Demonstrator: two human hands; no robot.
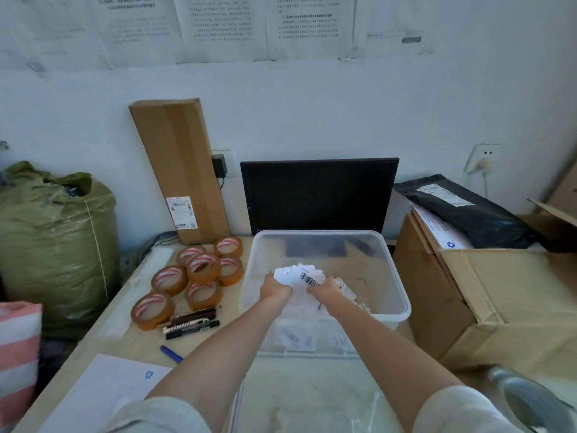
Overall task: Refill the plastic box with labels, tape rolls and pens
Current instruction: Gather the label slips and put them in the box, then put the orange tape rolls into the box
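Gripping labels (304,278) between both hands over box (402,295).

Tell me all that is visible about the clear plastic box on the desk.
The plastic box is a rectangular tub of translucent, frosted plastic with rounded corners and a thick rim, without a lid. It stands upright on the desk, before a dark monitor. Both hands, left hand and right hand, hold a bunch of white barcode labels inside it. More labels lie at its bottom.
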